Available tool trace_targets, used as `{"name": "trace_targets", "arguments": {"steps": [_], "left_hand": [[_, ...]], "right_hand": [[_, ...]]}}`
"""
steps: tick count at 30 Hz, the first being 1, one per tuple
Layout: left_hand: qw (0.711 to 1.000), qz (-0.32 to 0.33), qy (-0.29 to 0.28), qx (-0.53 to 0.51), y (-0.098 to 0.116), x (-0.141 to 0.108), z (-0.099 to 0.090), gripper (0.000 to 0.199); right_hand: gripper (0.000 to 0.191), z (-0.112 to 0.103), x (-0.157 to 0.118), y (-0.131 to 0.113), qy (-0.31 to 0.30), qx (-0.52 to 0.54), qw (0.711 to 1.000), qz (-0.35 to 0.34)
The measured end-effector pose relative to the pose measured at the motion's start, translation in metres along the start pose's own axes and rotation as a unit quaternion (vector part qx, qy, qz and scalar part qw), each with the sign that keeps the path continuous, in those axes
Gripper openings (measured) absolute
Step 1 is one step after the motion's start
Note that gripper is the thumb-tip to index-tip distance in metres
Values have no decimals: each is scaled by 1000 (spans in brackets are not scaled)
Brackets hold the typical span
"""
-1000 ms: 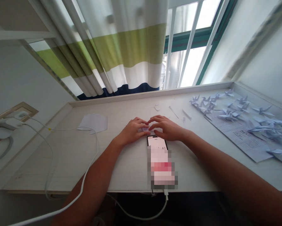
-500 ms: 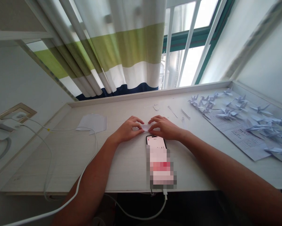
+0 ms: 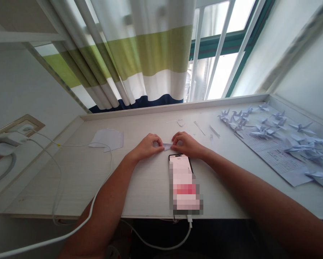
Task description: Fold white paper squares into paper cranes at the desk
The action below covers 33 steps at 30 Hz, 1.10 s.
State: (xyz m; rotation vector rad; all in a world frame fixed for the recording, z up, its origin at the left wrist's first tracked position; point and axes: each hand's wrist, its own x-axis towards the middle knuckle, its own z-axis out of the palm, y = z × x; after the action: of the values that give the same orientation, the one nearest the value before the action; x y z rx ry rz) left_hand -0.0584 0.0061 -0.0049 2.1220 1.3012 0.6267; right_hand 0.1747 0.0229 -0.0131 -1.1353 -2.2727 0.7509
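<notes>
A small folded piece of white paper is held just above the desk, stretched between my two hands. My left hand pinches its left end between thumb and curled fingers. At the other end, my right hand grips the paper the same way, its fingertips bent inward. Part of each end is hidden by the fingers. Directly below the paper lies a phone with its screen lit and partly blurred out, close to my right wrist.
Several folded paper cranes cover the right side, some on a printed sheet. Paper scraps lie beyond my hands. Blank paper sheets rest at left. A white cable crosses my left forearm; another cable plugs into the phone.
My fingers have curled tighter around the paper's ends, and the paper now shows as a narrower strip. The whole view has shifted slightly.
</notes>
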Motion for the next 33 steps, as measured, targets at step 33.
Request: {"name": "trace_targets", "arguments": {"steps": [33], "left_hand": [[918,-87,19,-386,14,3,21,42]], "right_hand": [[45,-16,-6,-4,-55,220,974,20]]}}
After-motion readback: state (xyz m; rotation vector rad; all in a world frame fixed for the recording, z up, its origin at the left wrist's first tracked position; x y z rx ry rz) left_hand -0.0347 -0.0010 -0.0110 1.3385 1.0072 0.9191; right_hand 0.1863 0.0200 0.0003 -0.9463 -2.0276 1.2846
